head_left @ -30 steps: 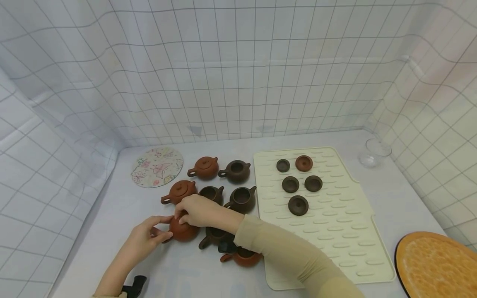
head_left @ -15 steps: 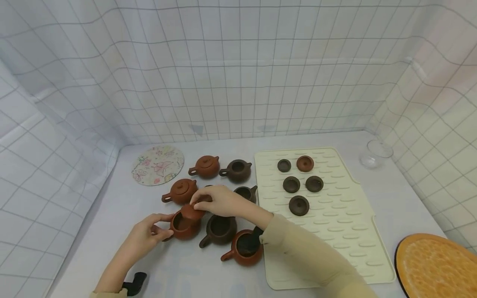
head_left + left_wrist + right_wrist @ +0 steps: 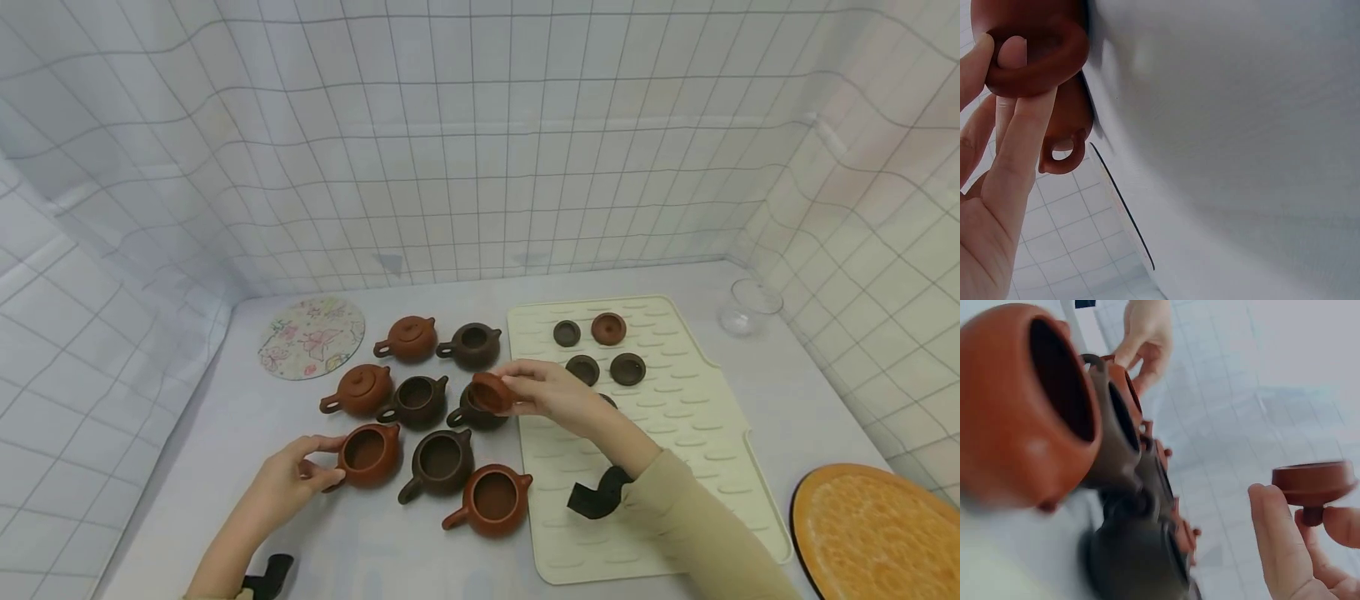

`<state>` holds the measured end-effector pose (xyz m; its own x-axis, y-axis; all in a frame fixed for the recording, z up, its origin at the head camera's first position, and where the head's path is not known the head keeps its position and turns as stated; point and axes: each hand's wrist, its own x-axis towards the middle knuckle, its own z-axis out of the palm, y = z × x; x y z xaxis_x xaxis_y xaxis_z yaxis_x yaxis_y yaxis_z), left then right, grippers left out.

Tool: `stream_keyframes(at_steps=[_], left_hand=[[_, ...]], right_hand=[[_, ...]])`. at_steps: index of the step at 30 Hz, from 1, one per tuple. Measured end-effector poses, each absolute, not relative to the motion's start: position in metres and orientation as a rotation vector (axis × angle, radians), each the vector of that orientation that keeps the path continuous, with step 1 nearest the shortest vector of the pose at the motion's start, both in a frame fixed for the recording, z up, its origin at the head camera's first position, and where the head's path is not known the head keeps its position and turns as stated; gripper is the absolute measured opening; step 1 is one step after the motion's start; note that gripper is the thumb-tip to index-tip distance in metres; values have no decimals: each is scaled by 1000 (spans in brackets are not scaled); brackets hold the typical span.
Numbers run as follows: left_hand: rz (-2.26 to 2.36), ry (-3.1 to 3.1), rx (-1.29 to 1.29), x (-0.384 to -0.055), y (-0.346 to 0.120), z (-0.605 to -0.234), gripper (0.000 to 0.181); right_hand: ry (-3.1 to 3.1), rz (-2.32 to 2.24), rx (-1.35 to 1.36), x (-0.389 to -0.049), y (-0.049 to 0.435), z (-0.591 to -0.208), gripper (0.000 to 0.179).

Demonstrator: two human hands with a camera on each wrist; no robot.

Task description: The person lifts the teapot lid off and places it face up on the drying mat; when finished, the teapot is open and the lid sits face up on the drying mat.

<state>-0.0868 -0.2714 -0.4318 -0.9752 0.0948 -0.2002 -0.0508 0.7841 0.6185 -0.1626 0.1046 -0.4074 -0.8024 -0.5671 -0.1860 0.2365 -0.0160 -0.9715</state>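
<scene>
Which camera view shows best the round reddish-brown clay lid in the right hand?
The right wrist view: the round reddish-brown clay lid appears large, its side and knob clear. The head view shows it smaller, hollow side visible, overlapping a round, dark brown clay teapot. The left wrist view misses it.

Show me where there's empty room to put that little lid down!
The cream mat has bare room to the right of its lids, beyond the right sleeve. The white table is bare in front of the teapots, between the left forearm and the mat. It's crowded left of the mat, where the teapots stand close together.
</scene>
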Motion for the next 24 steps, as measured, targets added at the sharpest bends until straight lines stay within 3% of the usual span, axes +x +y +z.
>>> stream_keyframes(at_steps=[7,19,24], left_hand=[[959,2748,10,-85,-271,-432,46],[939,2757,15,-86,-271,-432,46],[943,2753,10,-86,-270,-431,46]], right_hand=[[1535,-2145,-192,-157,166,-423,20],[1441,-2298,-108,-149,257,-435,24],[1745,-2161,-19,-141,276,-443,24]])
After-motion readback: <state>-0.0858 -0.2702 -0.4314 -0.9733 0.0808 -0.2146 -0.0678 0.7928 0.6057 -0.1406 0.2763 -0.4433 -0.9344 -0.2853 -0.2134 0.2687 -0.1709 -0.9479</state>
